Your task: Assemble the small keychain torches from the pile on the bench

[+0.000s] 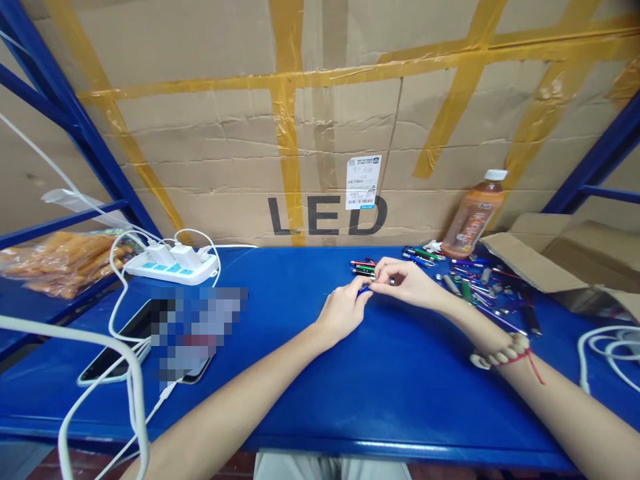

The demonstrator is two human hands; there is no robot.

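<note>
Both hands meet above the middle of the blue table. Between the thumb and fingers of my left hand [343, 313] is a small shiny blue pen part [363, 291], mostly covered by the fingers. My right hand [407, 283] is closed in a pinch at the other end of that part, its fingertips touching those of the left. A small silvery bit shows by the right fingers, too little to name. Just behind the hands lie several slim pens [363, 267] in green, red and black. To the right spreads a pile of loose pen parts [475, 287] in blue, silver, green and black.
A drink bottle [473, 217] stands behind the pile, beside an open cardboard box [533, 267]. At left are a power strip [173, 270], two phones with white cables, and a bag of orange pieces [65, 260]. A large carton [215, 153] walls off the back.
</note>
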